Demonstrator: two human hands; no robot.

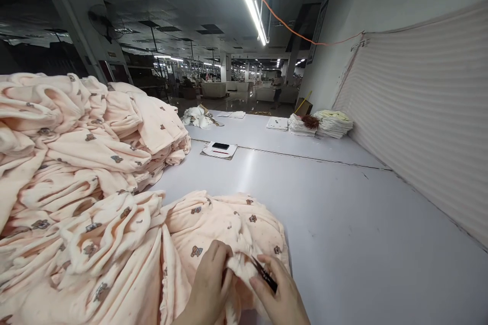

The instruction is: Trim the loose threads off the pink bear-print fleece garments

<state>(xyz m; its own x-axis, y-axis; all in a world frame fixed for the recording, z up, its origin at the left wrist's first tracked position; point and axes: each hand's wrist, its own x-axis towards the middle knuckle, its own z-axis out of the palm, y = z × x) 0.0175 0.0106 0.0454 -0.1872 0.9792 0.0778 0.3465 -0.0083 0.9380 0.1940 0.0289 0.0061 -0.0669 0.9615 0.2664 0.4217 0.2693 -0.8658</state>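
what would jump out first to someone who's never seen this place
Probably the big pile of pale pink printed fabric heaped along the left side. Next, at the bottom centre, the left hand pinches a bunched garment while the right hand holds small black snips close to it. Overhead, a bright tube light stands out against the dim hall, with an orange cord running from it toward the right wall.

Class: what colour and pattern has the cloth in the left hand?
The cloth is pale peach with brown and grey motifs, best seen in the head view.
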